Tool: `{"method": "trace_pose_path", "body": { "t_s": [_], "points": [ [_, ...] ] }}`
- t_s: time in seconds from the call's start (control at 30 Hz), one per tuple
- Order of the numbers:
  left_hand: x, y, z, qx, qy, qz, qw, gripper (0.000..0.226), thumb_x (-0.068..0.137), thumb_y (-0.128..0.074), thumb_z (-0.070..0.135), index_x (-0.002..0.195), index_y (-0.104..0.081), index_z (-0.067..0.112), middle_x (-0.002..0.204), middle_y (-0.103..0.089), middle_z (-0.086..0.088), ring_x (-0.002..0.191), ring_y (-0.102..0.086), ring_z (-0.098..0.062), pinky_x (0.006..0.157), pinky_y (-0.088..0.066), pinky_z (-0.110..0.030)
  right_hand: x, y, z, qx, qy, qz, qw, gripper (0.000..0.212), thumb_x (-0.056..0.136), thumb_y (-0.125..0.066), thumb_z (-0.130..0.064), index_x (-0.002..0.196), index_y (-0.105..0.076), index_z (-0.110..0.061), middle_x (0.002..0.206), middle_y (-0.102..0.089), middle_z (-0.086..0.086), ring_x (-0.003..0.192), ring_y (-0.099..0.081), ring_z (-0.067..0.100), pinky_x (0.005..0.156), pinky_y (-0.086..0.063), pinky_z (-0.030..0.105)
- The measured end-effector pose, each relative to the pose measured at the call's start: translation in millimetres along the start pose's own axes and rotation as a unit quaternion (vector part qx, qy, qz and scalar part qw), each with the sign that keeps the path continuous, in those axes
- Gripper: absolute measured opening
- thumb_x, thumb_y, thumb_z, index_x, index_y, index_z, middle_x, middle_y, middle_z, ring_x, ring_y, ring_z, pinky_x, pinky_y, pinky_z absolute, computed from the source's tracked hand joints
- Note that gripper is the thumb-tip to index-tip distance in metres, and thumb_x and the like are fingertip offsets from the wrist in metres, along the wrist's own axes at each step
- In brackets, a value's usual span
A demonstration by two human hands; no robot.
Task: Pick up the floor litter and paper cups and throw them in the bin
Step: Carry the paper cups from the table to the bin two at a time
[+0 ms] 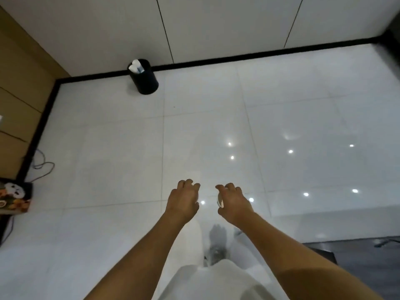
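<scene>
Two hands out | left hand [184,200] curled, empty | right hand [234,201] grips half-hidden paper cup [220,200]

we see only a white sliver of the paper cup [220,200] under the right hand [234,203]; the rest is hidden. at nine o'clock, the printed box [15,197] is cut off by the edge. the bin [145,80] contents blur together.

no text, label or number can be read; the print on the box [16,197] is blurred.
</scene>
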State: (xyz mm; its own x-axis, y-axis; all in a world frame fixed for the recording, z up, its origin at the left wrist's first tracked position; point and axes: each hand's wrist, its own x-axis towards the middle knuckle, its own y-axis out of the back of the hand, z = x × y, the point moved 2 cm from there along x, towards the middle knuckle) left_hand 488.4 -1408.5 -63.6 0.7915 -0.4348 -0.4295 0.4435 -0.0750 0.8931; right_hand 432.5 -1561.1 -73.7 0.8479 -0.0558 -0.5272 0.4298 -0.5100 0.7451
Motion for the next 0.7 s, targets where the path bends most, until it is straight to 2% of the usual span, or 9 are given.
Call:
{"method": "trace_pose_path", "body": {
  "t_s": [0.27, 0.57, 0.7],
  "points": [
    [121, 59, -77, -0.034, 0.065, 0.024, 0.997, 0.046, 0.089, -0.056, 0.025, 0.133, -0.043, 0.018, 0.141, -0.038, -0.003, 0.130, -0.034, -0.023, 0.089, -0.044, -0.034, 156, 71, -51, -0.057, 0.050, -0.024, 0.997, 0.065, 0.087, -0.061, -0.014, 0.144, -0.032, -0.022, 0.137, -0.039, 0.007, 0.124, -0.039, 0.026, 0.092, -0.050, 0.037],
    [261, 163, -160, -0.053, 0.129, 0.033, 0.990, 0.054, 0.092, -0.054, 0.027, 0.142, -0.036, 0.017, 0.147, -0.033, -0.004, 0.134, -0.030, -0.023, 0.098, -0.045, -0.037, 329, 176, -111, -0.084, 0.101, -0.033, 0.991, 0.066, 0.085, -0.059, -0.013, 0.144, -0.032, -0.023, 0.134, -0.040, 0.005, 0.121, -0.039, 0.025, 0.082, -0.050, 0.033],
    [307, 192, -202, -0.068, 0.158, 0.033, 0.985, 0.053, 0.091, -0.055, 0.029, 0.139, -0.038, 0.017, 0.145, -0.035, -0.004, 0.132, -0.032, -0.023, 0.096, -0.045, -0.036, 393, 204, -143, -0.106, 0.108, -0.052, 0.987, 0.065, 0.086, -0.058, -0.014, 0.144, -0.030, -0.022, 0.136, -0.038, 0.006, 0.123, -0.037, 0.026, 0.086, -0.049, 0.034]
  ]
}}
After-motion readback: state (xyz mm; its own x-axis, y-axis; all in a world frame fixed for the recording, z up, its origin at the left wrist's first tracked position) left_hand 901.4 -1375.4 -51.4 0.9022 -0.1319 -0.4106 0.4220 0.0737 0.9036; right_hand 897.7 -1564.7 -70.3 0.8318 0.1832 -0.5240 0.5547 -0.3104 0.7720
